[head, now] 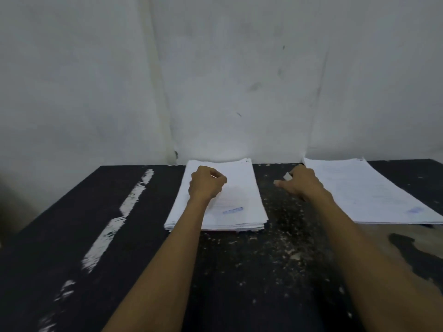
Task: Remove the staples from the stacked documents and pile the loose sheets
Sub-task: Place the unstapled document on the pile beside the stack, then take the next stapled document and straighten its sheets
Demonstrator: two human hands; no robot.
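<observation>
Two paper stacks (239, 200) (374, 195), left fingers (217, 176) atop one.

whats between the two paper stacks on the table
In the head view, the right hand hovers over the dark, speckled table between the thick middle stack and the flatter right stack. Nothing else lies there.

No readable text.
Blue stamps on left stack (217, 200) and right pile (369, 190) too blurred.

Matt paper stacks (230, 197), scuffed table (72, 224)
</observation>
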